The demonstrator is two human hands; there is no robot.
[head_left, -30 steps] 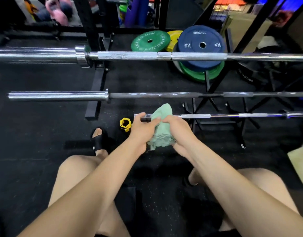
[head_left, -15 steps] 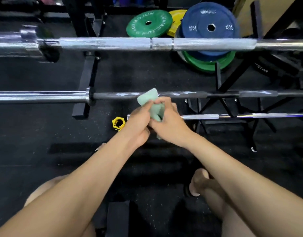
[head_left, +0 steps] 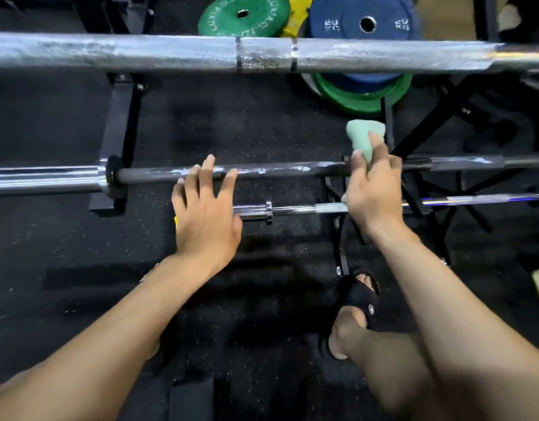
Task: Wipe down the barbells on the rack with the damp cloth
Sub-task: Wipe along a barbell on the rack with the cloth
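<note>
Three barbells lie across the rack. The thick silver top barbell runs along the upper edge. Below it, the dark middle barbell shows white chalk marks. The thin chrome lowest barbell sits nearest the floor. My right hand holds a pale green cloth and presses it on the middle barbell's shaft. My left hand is open, fingers spread, with its fingertips resting on the same shaft to the left.
Green, yellow and blue weight plates lean behind the bars. Black rack uprights and crossed legs stand on the black rubber floor. My right foot in a black sandal is below the bars.
Both hands left the lowest barbell and rose to the middle one. The left hand let go of the cloth and opened; the right hand carried the cloth to the right. The camera moved closer.
</note>
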